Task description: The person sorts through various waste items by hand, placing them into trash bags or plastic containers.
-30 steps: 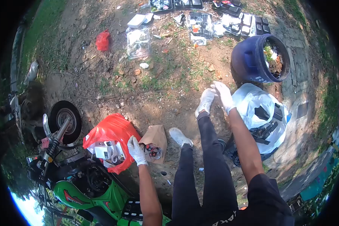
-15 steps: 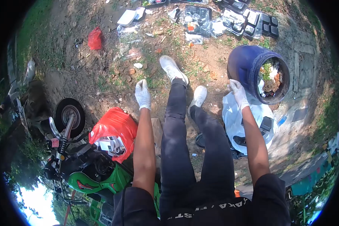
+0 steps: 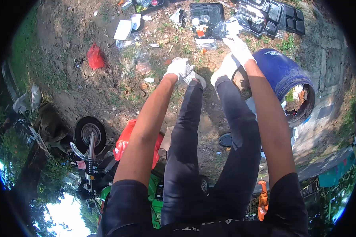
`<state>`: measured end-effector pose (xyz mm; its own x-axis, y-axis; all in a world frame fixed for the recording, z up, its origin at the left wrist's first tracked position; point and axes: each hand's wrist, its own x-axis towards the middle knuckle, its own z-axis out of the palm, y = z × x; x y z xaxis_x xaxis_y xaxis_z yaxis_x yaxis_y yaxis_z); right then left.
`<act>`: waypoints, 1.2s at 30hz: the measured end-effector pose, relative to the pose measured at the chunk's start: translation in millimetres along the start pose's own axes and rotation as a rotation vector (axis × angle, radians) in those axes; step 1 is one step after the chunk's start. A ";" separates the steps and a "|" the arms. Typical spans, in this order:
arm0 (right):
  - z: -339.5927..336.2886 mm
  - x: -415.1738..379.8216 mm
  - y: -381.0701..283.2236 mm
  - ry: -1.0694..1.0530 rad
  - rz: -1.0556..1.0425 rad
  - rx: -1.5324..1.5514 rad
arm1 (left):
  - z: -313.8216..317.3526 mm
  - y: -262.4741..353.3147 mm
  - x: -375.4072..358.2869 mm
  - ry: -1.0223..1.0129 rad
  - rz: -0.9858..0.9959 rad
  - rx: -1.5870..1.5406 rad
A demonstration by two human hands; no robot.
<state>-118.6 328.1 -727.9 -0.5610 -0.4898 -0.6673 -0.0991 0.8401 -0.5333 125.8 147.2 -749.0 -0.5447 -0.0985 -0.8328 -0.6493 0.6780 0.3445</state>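
My left hand (image 3: 180, 68), in a white glove, is held above my left shoe (image 3: 197, 78). Its fingers are curled in, with nothing visible in them. My right hand (image 3: 238, 48), gloved the same way, stretches forward over my right shoe (image 3: 225, 69). Its fingertips are slightly apart, close to a crumpled white piece (image 3: 233, 27) and clear plastic packaging (image 3: 218, 29). Contact between them cannot be made out. Ahead lie a black food tray (image 3: 213, 12) with small cups and several black compartment trays (image 3: 273, 15).
At the right a blue barrel (image 3: 279, 69) lies on its side with food waste (image 3: 297, 98) inside. A red bag (image 3: 124, 139) stands at the left near a motorcycle wheel (image 3: 89, 135). A small red bag (image 3: 95, 57) and a white container (image 3: 123, 30) lie on the dirt.
Both hands have moved forward, the left one also to the right. My right hand has left the barrel's side for the packaging. My feet have shifted, and the view has tilted.
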 end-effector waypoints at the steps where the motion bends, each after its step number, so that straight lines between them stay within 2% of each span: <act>1: -2.7 15.3 -3.6 -0.004 0.013 0.006 | 0.6 -9.4 21.2 -0.002 -0.018 -0.082; 2: -5.0 29.3 -7.2 -0.061 0.041 0.038 | 2.2 -19.4 40.3 0.109 0.017 -0.114; 4: -1.5 47.5 -2.0 -0.137 0.096 0.210 | -2.7 -24.0 65.1 0.204 -0.107 -0.278; 5: 3.1 62.8 4.1 -0.137 0.094 0.204 | -10.5 -25.4 82.9 0.281 -0.184 -0.390; 6: 19.4 82.7 20.8 -0.054 0.018 0.264 | -3.4 -36.9 105.7 0.331 -0.150 -0.542; 7: 37.6 99.3 40.1 0.015 -0.050 0.326 | -6.4 -37.1 117.9 0.337 -0.165 -0.551; 9: 50.0 129.2 54.0 -0.015 -0.099 0.251 | -19.0 -27.8 138.2 0.466 -0.214 -0.520; 10: 44.4 128.5 45.8 0.013 -0.116 0.151 | -23.8 -16.8 140.6 0.714 -0.072 -0.330; 11: 42.7 133.2 42.5 0.049 -0.135 0.053 | -30.3 -1.6 146.5 0.704 -0.073 -0.330; 13: 54.4 154.7 55.6 0.084 -0.135 0.059 | -45.8 29.2 166.5 0.776 -0.010 -0.205; 15: 63.8 171.7 68.6 0.110 -0.171 -0.032 | -51.8 50.9 194.2 0.721 0.071 -0.089; 16: 65.9 176.9 73.0 0.040 -0.089 -0.001 | -47.6 56.4 210.7 0.764 0.142 -0.017; 19: 72.4 187.8 86.0 -0.037 -0.133 -0.055 | -33.1 73.5 252.0 0.812 0.045 0.038; 23: 74.7 188.8 98.6 -0.069 -0.172 -0.114 | -19.4 76.8 280.6 0.700 -0.086 0.046; 27: 83.9 199.6 118.5 -0.049 -0.212 0.001 | -14.8 68.4 296.4 0.727 -0.042 0.048; 29: 79.4 197.3 118.6 -0.035 -0.168 -0.003 | -14.4 63.4 301.1 0.726 0.003 -0.104; 32: 67.1 192.2 107.8 -0.022 -0.117 0.083 | -25.4 60.2 285.9 0.858 -0.117 -0.349; 33: 63.6 190.5 104.1 -0.026 -0.111 0.091 | -28.7 53.4 277.5 0.870 -0.166 -0.436; 34: 59.9 190.2 99.4 0.016 -0.100 0.082 | -35.7 47.8 274.6 0.920 -0.313 -0.430; 36: 55.2 194.0 93.1 0.095 -0.104 0.090 | -39.6 27.8 257.5 0.843 -0.459 -0.631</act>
<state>-191.3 298.4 -935.8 -0.6272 -0.5450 -0.5564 -0.0889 0.7598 -0.6441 -53.5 111.8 -936.7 -0.2160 -0.8594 -0.4635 -0.8992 -0.0100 0.4375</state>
